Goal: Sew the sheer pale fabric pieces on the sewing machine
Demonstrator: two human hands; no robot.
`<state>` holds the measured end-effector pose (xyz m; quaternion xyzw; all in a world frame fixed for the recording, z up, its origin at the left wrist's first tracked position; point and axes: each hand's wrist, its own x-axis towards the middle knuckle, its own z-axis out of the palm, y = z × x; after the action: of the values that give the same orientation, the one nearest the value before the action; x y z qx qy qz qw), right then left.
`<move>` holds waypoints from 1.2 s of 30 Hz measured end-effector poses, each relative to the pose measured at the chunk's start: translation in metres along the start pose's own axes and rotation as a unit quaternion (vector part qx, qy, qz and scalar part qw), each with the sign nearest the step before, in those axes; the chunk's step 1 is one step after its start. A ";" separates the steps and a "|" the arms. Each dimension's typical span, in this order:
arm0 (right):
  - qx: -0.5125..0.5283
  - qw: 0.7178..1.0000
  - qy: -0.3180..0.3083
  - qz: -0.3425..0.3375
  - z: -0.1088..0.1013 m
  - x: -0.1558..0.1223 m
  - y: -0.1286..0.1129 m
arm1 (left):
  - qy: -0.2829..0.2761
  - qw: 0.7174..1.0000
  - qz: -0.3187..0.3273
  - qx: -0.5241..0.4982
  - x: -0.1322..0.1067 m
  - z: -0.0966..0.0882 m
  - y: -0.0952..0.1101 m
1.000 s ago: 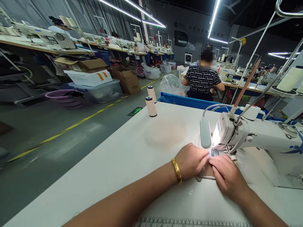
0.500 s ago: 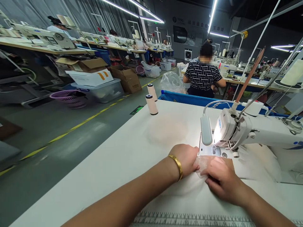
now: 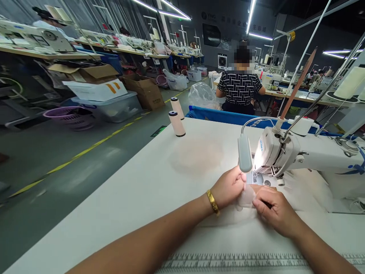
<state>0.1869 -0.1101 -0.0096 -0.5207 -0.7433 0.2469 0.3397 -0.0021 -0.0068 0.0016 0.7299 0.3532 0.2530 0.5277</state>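
Observation:
Thin, see-through whitish fabric (image 3: 247,197) is stretched between my two hands, just in front of the sewing machine (image 3: 308,150). My left hand (image 3: 232,185), with a gold bangle at the wrist, pinches its left side beside the needle plate. On the other side my right hand (image 3: 272,207) is closed on the fabric with bent fingers. A brown edge (image 3: 265,188), perhaps card or paper, shows behind my right knuckles. More sheer cloth spreads over the table under both hands, its outline hard to make out. A small lamp (image 3: 245,154) lights the needle area.
Two pale thread cones (image 3: 177,123) stand near the table's far left edge. A printed ruler scale (image 3: 228,262) runs along the front. Beyond the blue cloth bin (image 3: 211,113) a person (image 3: 241,87) sits with their back to me. Boxes and a purple basket (image 3: 70,117) line the aisle.
My left hand has lifted slightly and tightened its pinch. My right hand has shifted a little right, with more fabric showing between the hands. The view has turned slightly right.

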 end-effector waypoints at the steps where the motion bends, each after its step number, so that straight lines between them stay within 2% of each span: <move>1: -0.003 1.000 0.012 0.014 0.001 0.000 0.001 | 0.003 1.000 -0.014 -0.019 0.000 0.002 0.000; 7: -0.002 0.993 0.067 0.099 0.006 -0.004 0.004 | -0.039 0.995 -0.087 -0.010 -0.003 0.007 0.006; 11: 0.015 0.987 0.092 0.134 0.008 -0.004 0.003 | -0.046 0.997 -0.042 0.054 0.000 0.005 0.001; 20: 0.031 0.986 0.081 0.141 0.007 -0.001 0.002 | -0.072 0.997 -0.024 0.015 0.000 0.006 -0.005; 29: 0.082 0.982 0.081 0.146 0.007 0.001 -0.002 | -0.057 0.997 -0.008 0.044 -0.003 0.011 -0.007; 36: 0.055 0.987 0.085 0.128 0.009 0.002 0.000 | -0.036 0.996 0.028 0.071 -0.005 0.013 -0.005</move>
<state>0.1796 -0.1089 -0.0146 -0.6110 -0.6244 0.2838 0.3953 0.0030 -0.0178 -0.0074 0.7838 0.3307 0.2154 0.4795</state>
